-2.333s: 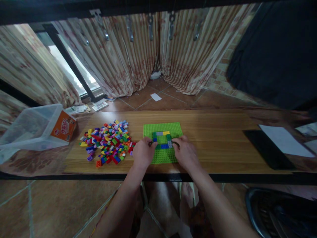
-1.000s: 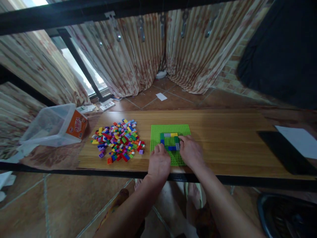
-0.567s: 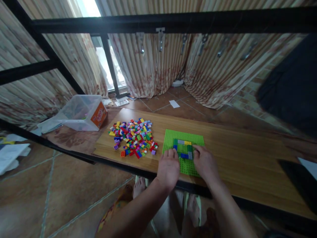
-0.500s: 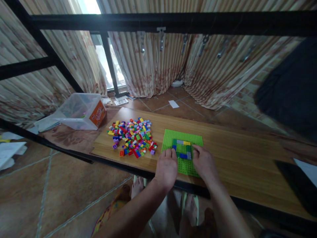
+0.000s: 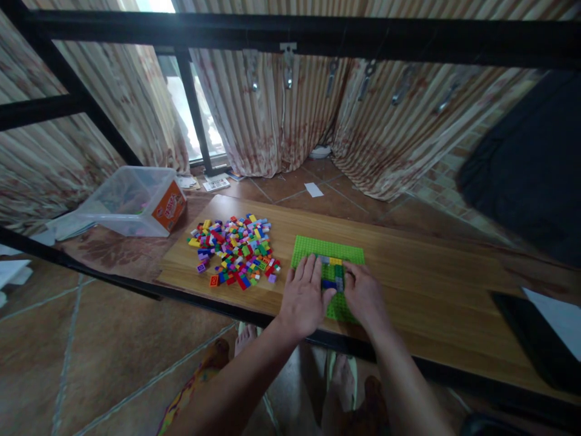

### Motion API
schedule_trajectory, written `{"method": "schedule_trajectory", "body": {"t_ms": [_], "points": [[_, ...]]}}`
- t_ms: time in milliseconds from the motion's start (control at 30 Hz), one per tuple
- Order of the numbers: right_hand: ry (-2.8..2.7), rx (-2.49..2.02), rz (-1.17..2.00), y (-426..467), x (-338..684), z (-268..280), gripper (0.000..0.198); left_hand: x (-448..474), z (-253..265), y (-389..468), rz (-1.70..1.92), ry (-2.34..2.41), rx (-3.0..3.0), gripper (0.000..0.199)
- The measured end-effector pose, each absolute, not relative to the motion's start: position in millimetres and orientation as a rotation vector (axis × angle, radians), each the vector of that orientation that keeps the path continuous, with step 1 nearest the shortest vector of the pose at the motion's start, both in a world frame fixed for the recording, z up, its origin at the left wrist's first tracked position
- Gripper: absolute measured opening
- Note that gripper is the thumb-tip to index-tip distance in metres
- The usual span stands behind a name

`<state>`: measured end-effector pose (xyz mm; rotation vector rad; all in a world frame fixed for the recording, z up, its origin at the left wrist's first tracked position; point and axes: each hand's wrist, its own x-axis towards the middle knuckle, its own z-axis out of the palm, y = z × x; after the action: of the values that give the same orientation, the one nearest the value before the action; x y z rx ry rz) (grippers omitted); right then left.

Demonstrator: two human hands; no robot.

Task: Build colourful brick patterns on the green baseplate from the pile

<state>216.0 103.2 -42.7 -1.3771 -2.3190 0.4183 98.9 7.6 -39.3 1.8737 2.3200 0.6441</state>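
A green studded baseplate [image 5: 329, 247] lies on the wooden tabletop. On it stands a low rectangular ring of toy bricks [image 5: 339, 272] in blue, green, grey and yellow. My left hand [image 5: 303, 297] lies flat over the ring's left side, fingers stretched out and thumb apart, hiding the bricks beneath. At the ring's right side is my right hand [image 5: 365, 293], its fingers curled with the tips against the bricks; whatever is between them is hidden. Left of the baseplate spreads a pile of loose toy bricks [image 5: 238, 248] in many colours.
A clear plastic box [image 5: 131, 209] with an orange label stands beyond the pile at the left. A black flat object [image 5: 526, 333] and a white sheet [image 5: 556, 315] lie at the right end. A black metal bar [image 5: 290, 33] with hanging clips crosses above the table [image 5: 436, 284].
My left hand has flattened and moved up over the ring's left side, covering more of it. My right hand stays at the right side. The whole view has shifted slightly.
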Motion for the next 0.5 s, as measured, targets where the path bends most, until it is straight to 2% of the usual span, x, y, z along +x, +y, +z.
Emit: {"method": "schedule_trajectory", "body": {"t_ms": [200,500], "points": [[-2.378,-1.349,0.386,102.5,215.4,-41.6,0.040,104.2,-47.3,7.4,0.486,2.325,1.936,0.068],[-2.348,-1.413,0.302,98.4,209.1,-52.0,0.040,105.9,-51.9,6.2,0.432,2.324,1.936,0.077]]}}
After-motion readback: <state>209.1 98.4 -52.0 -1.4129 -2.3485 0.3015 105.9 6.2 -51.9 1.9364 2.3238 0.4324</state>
